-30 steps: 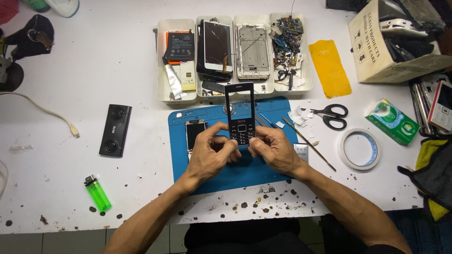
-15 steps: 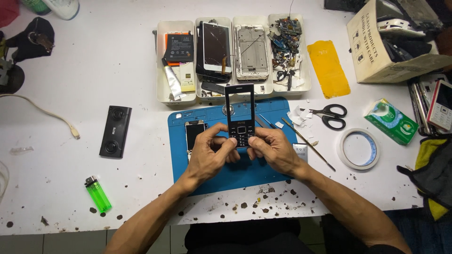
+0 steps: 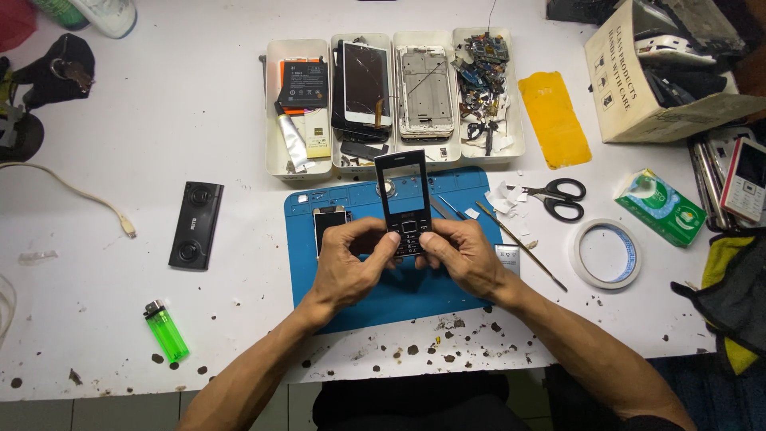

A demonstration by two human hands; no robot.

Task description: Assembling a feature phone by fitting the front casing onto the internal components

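Both hands close on a slim black keypad phone front (image 3: 404,199): the left hand (image 3: 351,263) grips its lower left edge, the right hand (image 3: 463,257) its lower right, thumbs pressing at the keys. The phone stands upright above the blue rubber work mat (image 3: 383,295) on the white bench (image 3: 159,144). Its screen window looks empty, so the display seems still unfitted; a small loose screen module (image 3: 329,221) lies on the mat just left. Four white parts trays (image 3: 295,164) sit beyond, black scissors (image 3: 562,198) and a tape roll (image 3: 606,254) to the right.
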